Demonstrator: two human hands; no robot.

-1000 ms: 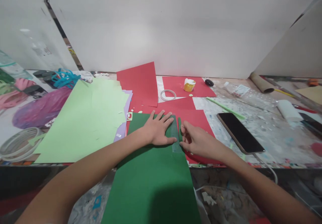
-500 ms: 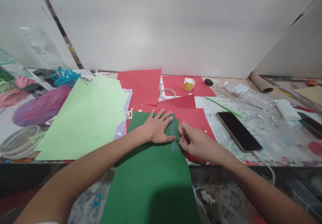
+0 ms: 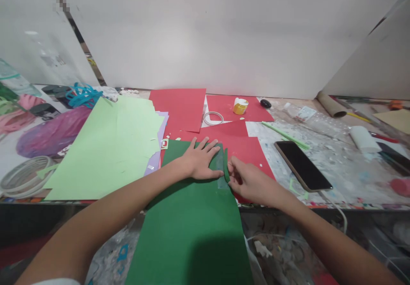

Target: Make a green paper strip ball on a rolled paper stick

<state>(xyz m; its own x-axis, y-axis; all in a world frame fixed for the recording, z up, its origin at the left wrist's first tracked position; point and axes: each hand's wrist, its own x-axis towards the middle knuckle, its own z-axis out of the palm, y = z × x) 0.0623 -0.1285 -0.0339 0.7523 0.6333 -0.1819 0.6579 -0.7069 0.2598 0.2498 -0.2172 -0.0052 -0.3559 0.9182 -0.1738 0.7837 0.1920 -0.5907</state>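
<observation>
A large dark green sheet of paper lies over the table edge and hangs toward me. My left hand is spread flat on it, palm down, thumb and fingertips against a clear ruler along the sheet's right side. Just right of the ruler, a narrow green paper strip stands partly apart from the sheet. Curled closed around the strip's lower part is my right hand, thumb and fingers pinched at it. Whether those fingers also hold a small tool is hidden. Red paper lies beneath.
Light green sheets lie left, beside a coil of white tubing and a purple bag. At right are a phone with a cable, green sticks and a plastic bottle. A small yellow paint jar stands behind.
The green strip stands a little farther from the sheet, with a wider gap showing at its upper end. My hands have barely moved; the view has shifted slightly.
</observation>
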